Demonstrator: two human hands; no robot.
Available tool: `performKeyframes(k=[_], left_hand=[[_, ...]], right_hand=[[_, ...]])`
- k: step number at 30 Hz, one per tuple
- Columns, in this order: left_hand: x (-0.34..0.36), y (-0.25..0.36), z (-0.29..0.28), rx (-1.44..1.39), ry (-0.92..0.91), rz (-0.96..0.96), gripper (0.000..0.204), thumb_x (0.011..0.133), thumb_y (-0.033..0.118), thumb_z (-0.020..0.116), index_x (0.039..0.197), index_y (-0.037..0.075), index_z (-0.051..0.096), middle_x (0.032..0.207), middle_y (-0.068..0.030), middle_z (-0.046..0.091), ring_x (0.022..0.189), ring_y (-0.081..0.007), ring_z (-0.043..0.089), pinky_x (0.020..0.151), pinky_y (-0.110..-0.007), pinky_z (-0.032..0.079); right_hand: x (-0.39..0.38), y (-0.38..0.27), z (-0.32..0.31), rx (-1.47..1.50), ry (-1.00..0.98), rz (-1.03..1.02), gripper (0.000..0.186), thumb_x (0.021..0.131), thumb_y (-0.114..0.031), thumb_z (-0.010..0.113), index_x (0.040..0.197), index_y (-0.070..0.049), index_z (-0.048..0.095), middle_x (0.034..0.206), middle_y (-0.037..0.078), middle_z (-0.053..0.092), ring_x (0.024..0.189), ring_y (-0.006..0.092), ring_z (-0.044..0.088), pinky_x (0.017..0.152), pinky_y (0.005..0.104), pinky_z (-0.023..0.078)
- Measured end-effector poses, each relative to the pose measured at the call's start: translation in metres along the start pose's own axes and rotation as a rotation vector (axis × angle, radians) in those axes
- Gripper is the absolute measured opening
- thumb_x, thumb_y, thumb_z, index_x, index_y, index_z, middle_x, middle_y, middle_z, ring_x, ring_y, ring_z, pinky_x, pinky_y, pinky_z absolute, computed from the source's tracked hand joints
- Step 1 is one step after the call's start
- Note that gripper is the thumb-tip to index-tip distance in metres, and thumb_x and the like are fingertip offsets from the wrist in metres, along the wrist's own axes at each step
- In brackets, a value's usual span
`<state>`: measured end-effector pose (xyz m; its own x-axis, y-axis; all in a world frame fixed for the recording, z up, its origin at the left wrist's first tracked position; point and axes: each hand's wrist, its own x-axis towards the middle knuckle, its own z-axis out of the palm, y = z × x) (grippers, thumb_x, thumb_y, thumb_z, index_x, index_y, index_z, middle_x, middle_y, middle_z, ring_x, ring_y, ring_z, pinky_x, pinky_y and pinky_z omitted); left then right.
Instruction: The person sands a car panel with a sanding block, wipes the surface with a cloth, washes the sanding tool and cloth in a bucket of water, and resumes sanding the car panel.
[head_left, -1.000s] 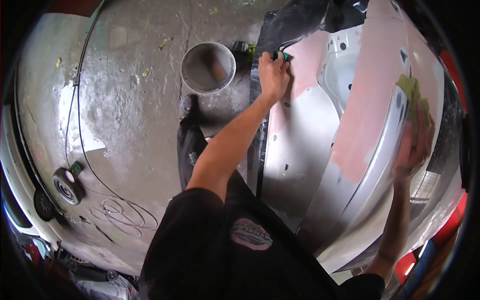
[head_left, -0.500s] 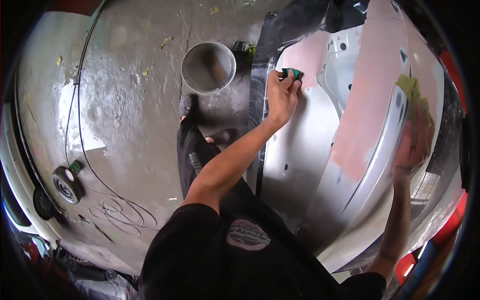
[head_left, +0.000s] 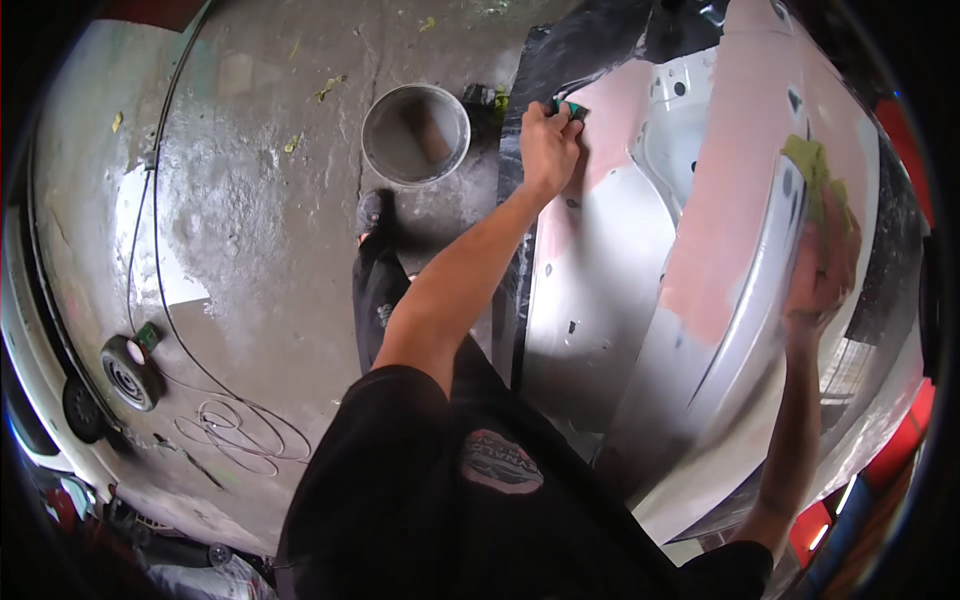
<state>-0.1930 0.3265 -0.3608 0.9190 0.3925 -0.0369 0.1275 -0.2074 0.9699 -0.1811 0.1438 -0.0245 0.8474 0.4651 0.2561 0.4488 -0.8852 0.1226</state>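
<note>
My left hand [head_left: 547, 148] grips a small green-and-black pad [head_left: 570, 108] against the upper left edge of a car body panel [head_left: 600, 260], which has pale pink patches over silver and white. Dark sheeting [head_left: 560, 55] covers the area above and left of that edge. On the panel's right side, my right hand [head_left: 823, 262] holds a crumpled yellow-green cloth [head_left: 805, 155] against the surface; some of its fingers are hidden by the cloth.
A bucket [head_left: 398, 120] with grey liquid stands on the concrete floor left of the panel, near my foot [head_left: 375, 208]. At the left lie a loose tyre on a rim [head_left: 128, 372] and coiled thin hoses [head_left: 230, 430]. A white car [head_left: 40, 360] stands along the far left.
My left hand with the pad moved down and right half a second ago, and is now back up and left at the pink edge. My right hand and cloth have shifted slightly.
</note>
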Motion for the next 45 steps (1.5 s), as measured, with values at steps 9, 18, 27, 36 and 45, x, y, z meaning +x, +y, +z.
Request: performKeyframes(k=[9,18,27,36,45], left_hand=[[-0.009,-0.002,0.002,-0.059,0.048,0.074,0.02,0.092,0.012,0.068,0.108,0.001,0.073,0.1,-0.0224,0.057,0.094,-0.0401,0.054,0.079,-0.047,0.045],[-0.002,-0.003,0.001,-0.015,0.055,0.105,0.024,0.09,0.01,0.068,0.111,0.0,0.072,0.103,-0.0206,0.057,0.092,-0.0405,0.056,0.077,-0.048,0.047],[-0.007,0.0,-0.003,-0.016,-0.016,0.083,0.028,0.088,0.007,0.068,0.115,0.001,0.071,0.101,-0.0225,0.056,0.093,-0.042,0.056,0.08,-0.047,0.047],[-0.013,0.018,0.002,-0.031,0.05,0.129,0.018,0.092,0.007,0.067,0.106,-0.005,0.072,0.101,-0.0205,0.059,0.089,-0.0344,0.062,0.076,-0.042,0.049],[-0.012,0.035,0.008,-0.086,0.012,0.05,0.026,0.089,0.01,0.071,0.11,-0.005,0.073,0.1,-0.022,0.06,0.092,-0.0378,0.059,0.08,-0.043,0.047]], right_hand=[[0.0,0.001,0.001,0.011,-0.005,-0.055,0.041,0.096,-0.011,0.053,0.133,0.002,0.063,0.132,0.015,0.066,0.125,0.0408,0.054,0.107,0.05,0.044],[0.002,-0.002,-0.003,-0.012,-0.017,-0.043,0.041,0.097,-0.013,0.051,0.133,0.001,0.063,0.132,0.015,0.066,0.124,0.0402,0.054,0.107,0.0498,0.044],[0.002,-0.001,-0.001,0.03,0.001,-0.019,0.04,0.098,-0.014,0.051,0.135,-0.001,0.063,0.132,0.015,0.065,0.126,0.0375,0.053,0.11,0.0483,0.042],[0.0,0.004,-0.004,0.04,0.008,-0.049,0.04,0.099,-0.014,0.051,0.135,0.0,0.062,0.132,0.017,0.065,0.126,0.0378,0.054,0.109,0.0477,0.042],[0.0,0.014,-0.004,-0.006,0.02,-0.144,0.041,0.098,-0.013,0.049,0.133,0.002,0.063,0.133,0.018,0.065,0.126,0.0407,0.054,0.109,0.0489,0.042]])
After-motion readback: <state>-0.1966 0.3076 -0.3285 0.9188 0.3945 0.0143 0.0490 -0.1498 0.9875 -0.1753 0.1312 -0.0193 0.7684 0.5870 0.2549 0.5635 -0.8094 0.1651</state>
